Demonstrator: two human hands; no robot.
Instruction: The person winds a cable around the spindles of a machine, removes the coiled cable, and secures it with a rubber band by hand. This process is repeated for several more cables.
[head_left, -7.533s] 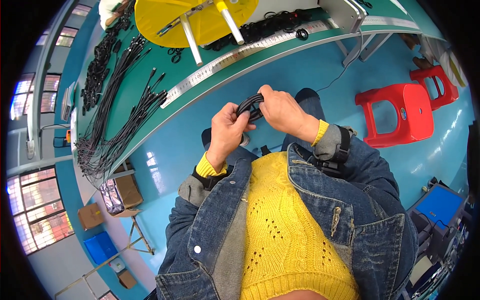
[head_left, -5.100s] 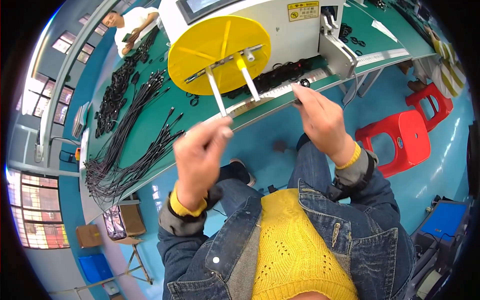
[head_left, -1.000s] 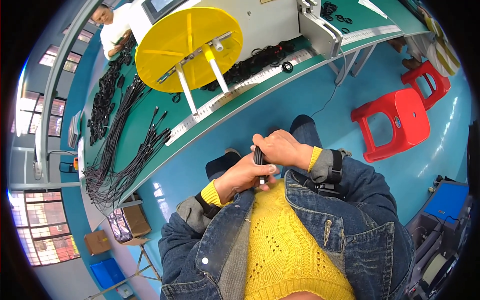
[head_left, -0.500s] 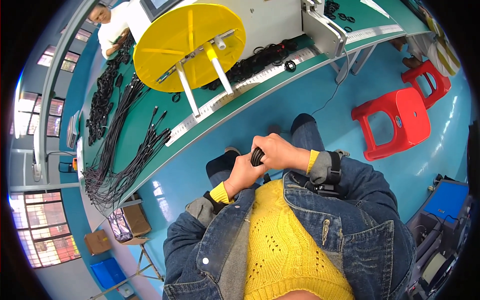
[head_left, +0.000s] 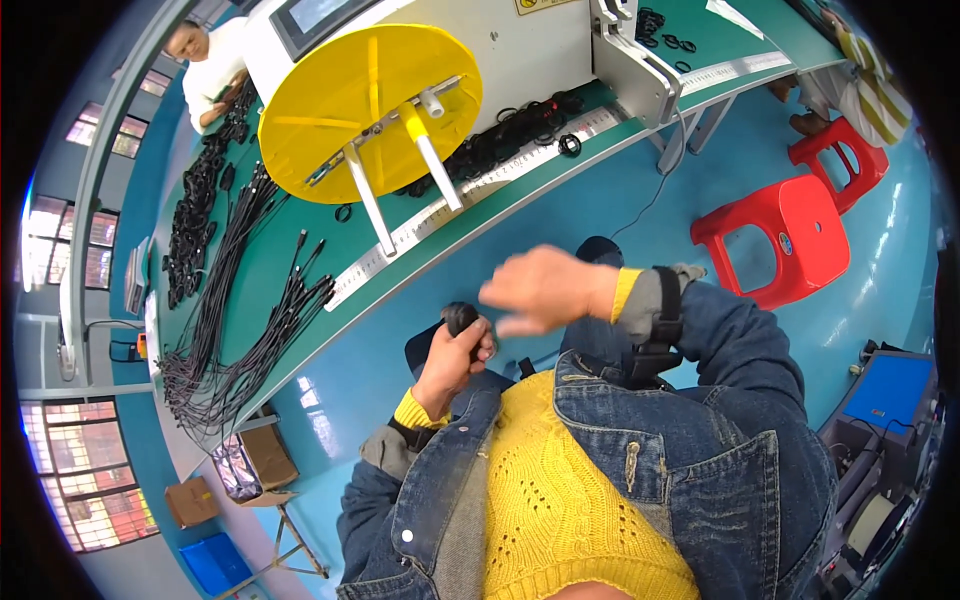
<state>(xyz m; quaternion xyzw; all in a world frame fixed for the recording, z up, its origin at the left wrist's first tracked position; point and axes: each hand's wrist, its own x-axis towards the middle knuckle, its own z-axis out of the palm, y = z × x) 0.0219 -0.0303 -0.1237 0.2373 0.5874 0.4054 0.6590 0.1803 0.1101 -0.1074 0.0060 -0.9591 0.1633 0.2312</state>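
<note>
A small black coiled cable (head_left: 460,317) sticks up from my left hand (head_left: 452,358), whose fingers are wrapped round it above my lap. Some way to the right and slightly higher, my right hand (head_left: 545,290) is in the air, its fingers apart and a little smeared by motion. It is apart from the coil and holds nothing. Ahead, a yellow disc (head_left: 330,110) with two pale rods is mounted on a white machine (head_left: 530,55) on the green table.
Long black cables (head_left: 225,310) lie along the left of the green table (head_left: 290,270). Coiled cables (head_left: 195,220) heap beyond them, near another person (head_left: 213,70). A white ruler strip (head_left: 450,210) follows the front edge. Red stools (head_left: 790,240) stand at right.
My hands have parted. The left, closed on the coil, has shifted left and down; the right has let go and opened. The view has shifted slightly.
</note>
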